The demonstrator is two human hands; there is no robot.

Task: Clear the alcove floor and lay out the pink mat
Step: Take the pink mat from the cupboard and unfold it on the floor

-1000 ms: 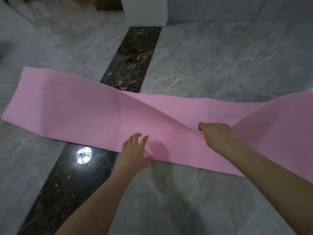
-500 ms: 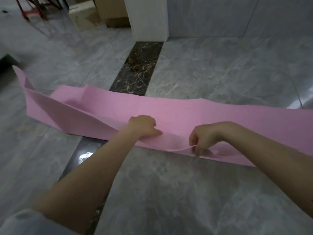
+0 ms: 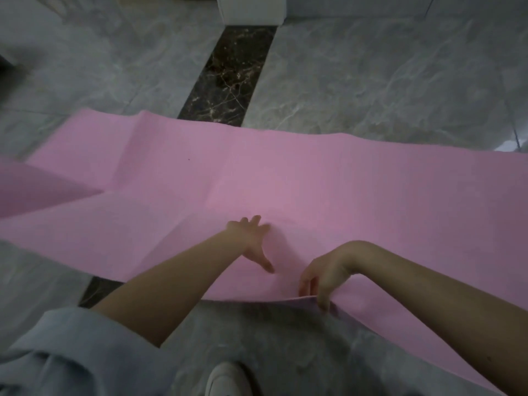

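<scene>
Two bare hands work the pink mat: the right hand pinches its lifted near edge between thumb and fingers while the left hand presses flat, fingers spread, on the sheet, which stretches lengthwise left to right across the grey marble floor.

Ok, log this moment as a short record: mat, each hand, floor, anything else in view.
mat: pink mat spread across the floor, not flat; left part creased and folded, near edge lifted at the right hand
left hand: left hand open, fingers spread, palm down on the mat
right hand: right hand pinching the mat's near edge, raising it off the floor
floor: grey marble tiles with a dark marble strip running under the mat
other: white shoe at the bottom; white pillar base at the top
</scene>
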